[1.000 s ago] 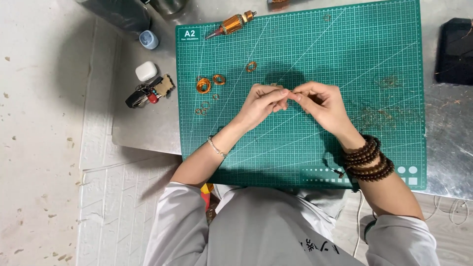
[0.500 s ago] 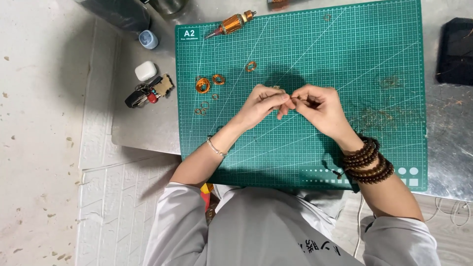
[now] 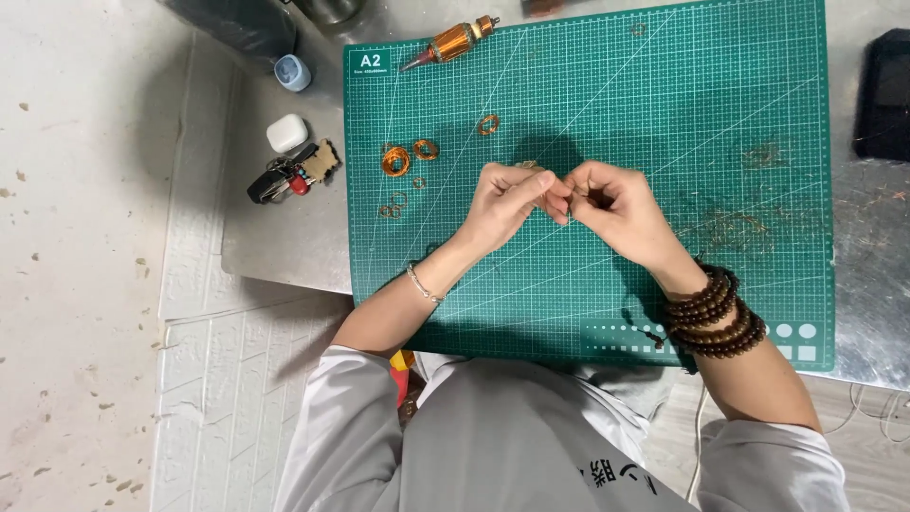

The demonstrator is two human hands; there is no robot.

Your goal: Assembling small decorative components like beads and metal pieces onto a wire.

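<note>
1. Over the middle of the green cutting mat (image 3: 664, 114), both hands meet fingertip to fingertip, hovering just above it.
2. Left hand (image 3: 507, 204) is curled up, fingers pinched toward the right one. Right hand (image 3: 616, 209) is doing the same from the other side. Whatever they're pinching is way too small to make out, honestly can't tell what it is.
3. Right wrist has a stack of dark wooden bead bracelets (image 3: 716, 313); left wrist has a thin silver bracelet (image 3: 422, 284).
4. Up and left of the hands, on the mat, sit a few small copper wire coils (image 3: 396, 161), with a couple of loose rings near them and one more ring (image 3: 488, 124) a bit further right.
5. At the mat's top edge lies a copper-wound motor armature (image 3: 453, 41), tilted.
6. Off the mat on the metal surface (image 3: 284, 237): a white earbud case (image 3: 286, 133) and a bunch of keys (image 3: 289, 175) just below it.
7. Thin wire scraps (image 3: 739, 228) litter the mat to the right of the hands.
</note>
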